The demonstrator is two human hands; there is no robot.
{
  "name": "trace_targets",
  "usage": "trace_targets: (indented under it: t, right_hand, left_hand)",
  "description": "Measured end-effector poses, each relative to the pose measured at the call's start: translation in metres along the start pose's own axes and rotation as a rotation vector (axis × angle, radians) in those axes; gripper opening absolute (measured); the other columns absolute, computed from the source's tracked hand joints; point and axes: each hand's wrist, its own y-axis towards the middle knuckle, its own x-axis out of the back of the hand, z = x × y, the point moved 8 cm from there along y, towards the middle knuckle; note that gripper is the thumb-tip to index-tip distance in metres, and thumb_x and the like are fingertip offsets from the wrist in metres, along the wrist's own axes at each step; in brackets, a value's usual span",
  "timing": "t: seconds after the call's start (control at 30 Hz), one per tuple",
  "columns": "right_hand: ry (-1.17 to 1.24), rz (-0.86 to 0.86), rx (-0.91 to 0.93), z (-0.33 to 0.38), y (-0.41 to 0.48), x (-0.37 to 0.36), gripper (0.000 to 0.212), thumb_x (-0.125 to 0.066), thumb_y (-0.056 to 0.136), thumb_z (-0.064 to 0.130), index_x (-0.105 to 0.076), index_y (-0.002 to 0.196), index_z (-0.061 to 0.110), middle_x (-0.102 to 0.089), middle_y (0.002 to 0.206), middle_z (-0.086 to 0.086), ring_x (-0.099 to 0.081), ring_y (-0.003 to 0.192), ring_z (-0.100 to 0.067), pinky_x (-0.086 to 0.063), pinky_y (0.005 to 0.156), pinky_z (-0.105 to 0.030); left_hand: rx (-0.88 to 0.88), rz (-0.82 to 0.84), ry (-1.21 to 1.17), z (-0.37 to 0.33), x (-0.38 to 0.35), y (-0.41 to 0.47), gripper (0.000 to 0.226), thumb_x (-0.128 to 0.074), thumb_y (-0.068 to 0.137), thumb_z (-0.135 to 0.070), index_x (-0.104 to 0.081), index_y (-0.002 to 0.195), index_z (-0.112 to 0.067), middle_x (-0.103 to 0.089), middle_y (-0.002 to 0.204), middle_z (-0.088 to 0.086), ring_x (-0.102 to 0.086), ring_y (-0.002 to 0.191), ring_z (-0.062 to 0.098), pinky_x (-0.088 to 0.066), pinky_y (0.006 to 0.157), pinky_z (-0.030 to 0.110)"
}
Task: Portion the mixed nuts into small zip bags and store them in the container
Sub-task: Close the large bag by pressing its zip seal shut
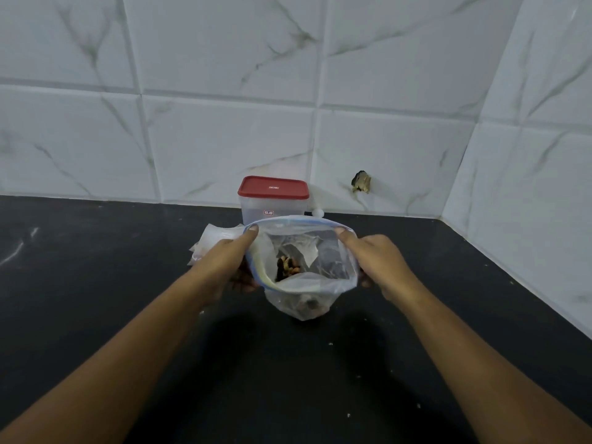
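Note:
A clear zip bag (307, 283) with a blue seal stands open on the black counter, and mixed nuts (288, 267) lie in its bottom. My left hand (224, 264) pinches the bag's left rim, thumb at the top edge. My right hand (374, 261) pinches the right rim, so the mouth is spread wide between the two hands. Behind the bag stands a clear plastic container (272, 206) with its red lid (273, 187) on. Crumpled clear plastic bags (214, 238) lie behind my left hand, partly hidden.
The black counter (96, 283) runs to a white marble-tiled wall at the back and on the right, forming a corner. A small white round object (318, 213) sits by the container. A chipped hole (361, 182) marks the wall tile.

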Motion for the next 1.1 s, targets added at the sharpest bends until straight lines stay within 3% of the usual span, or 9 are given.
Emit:
trace_targets:
  t: [0.17,0.33,0.43,0.6,0.73,0.8,0.87,0.97,1.1]
  right_hand:
    - [0.565,0.260,-0.229,-0.007,-0.012,-0.014,0.037,-0.071,0.097,0.040,-0.075,0.107,0.004,-0.077,0.082,-0.009,-0.072,0.070,-0.022,-0.058,0.055,-0.030]
    - [0.935,0.487,-0.210,0.007,-0.022,-0.023,0.041,-0.069,0.087,0.002,-0.065,0.127,-0.003,-0.076,0.105,-0.020,-0.077,0.090,-0.025,-0.065,0.071,-0.033]
    - [0.837,0.434,-0.147,0.009,-0.022,-0.023,0.042,-0.072,0.083,-0.007,-0.067,0.124,0.001,-0.077,0.110,-0.019,-0.077,0.094,-0.027,-0.065,0.072,-0.034]
    - [0.406,0.051,0.018,0.013,-0.020,0.001,0.020,-0.069,0.089,-0.010,-0.070,0.098,0.008,-0.075,0.084,-0.009,-0.066,0.055,-0.014,-0.048,0.043,-0.023]
    - [0.067,-0.164,0.217,0.024,-0.020,0.015,0.020,-0.065,0.093,0.000,-0.065,0.094,0.020,-0.068,0.085,0.000,-0.062,0.065,-0.010,-0.047,0.050,-0.023]
    - [-0.035,-0.147,0.246,0.024,-0.019,0.012,0.017,-0.066,0.096,0.009,-0.063,0.105,0.022,-0.067,0.094,0.004,-0.067,0.082,-0.013,-0.057,0.064,-0.031]
    - [0.079,-0.020,0.185,0.020,-0.015,0.005,0.023,-0.068,0.095,0.013,-0.062,0.115,0.022,-0.070,0.104,0.002,-0.070,0.092,-0.015,-0.060,0.072,-0.033]
    - [0.473,0.225,0.020,0.018,-0.013,-0.005,0.020,-0.063,0.103,0.030,-0.071,0.111,0.014,-0.076,0.099,-0.005,-0.073,0.084,-0.020,-0.060,0.072,-0.036]
    - [0.767,0.349,-0.129,0.017,-0.009,-0.016,0.023,-0.062,0.103,0.025,-0.074,0.102,0.007,-0.073,0.089,-0.010,-0.069,0.072,-0.020,-0.059,0.068,-0.036]
  left_hand:
    - [0.025,0.271,-0.355,-0.003,-0.018,-0.008,0.033,-0.067,0.094,-0.030,-0.066,0.117,-0.007,-0.079,0.094,0.012,-0.077,0.079,0.020,-0.065,0.070,0.035]
    - [-0.076,0.349,-0.456,-0.014,-0.022,-0.013,0.046,-0.073,0.079,-0.013,-0.067,0.122,0.000,-0.077,0.107,0.015,-0.077,0.091,0.022,-0.065,0.077,0.033]
    - [-0.142,0.257,-0.373,-0.015,-0.020,-0.012,0.037,-0.073,0.085,-0.007,-0.069,0.121,-0.003,-0.077,0.108,0.015,-0.075,0.084,0.018,-0.063,0.073,0.029]
    - [-0.259,-0.059,-0.143,-0.017,-0.001,-0.011,0.027,-0.069,0.090,0.005,-0.069,0.113,-0.008,-0.072,0.080,0.006,-0.062,0.056,0.011,-0.054,0.053,0.024]
    - [-0.471,-0.342,0.437,-0.036,0.011,-0.018,0.031,-0.063,0.086,-0.001,-0.066,0.108,-0.023,-0.065,0.098,-0.006,-0.066,0.087,0.018,-0.057,0.072,0.035]
    - [-0.568,-0.406,0.640,-0.045,0.009,-0.021,0.046,-0.062,0.084,-0.002,-0.064,0.124,-0.024,-0.058,0.118,-0.004,-0.061,0.103,0.019,-0.053,0.084,0.037]
    - [-0.575,-0.273,0.512,-0.045,0.006,-0.017,0.058,-0.061,0.085,0.001,-0.060,0.138,-0.022,-0.060,0.128,-0.002,-0.062,0.110,0.017,-0.052,0.089,0.032]
    - [-0.406,0.065,-0.038,-0.038,-0.001,-0.012,0.034,-0.058,0.096,-0.002,-0.072,0.124,-0.014,-0.076,0.114,0.009,-0.073,0.104,0.026,-0.059,0.083,0.035]
    - [-0.164,0.142,-0.370,-0.033,-0.006,-0.008,0.023,-0.065,0.094,-0.013,-0.079,0.110,-0.007,-0.078,0.104,0.014,-0.075,0.086,0.023,-0.061,0.073,0.036]
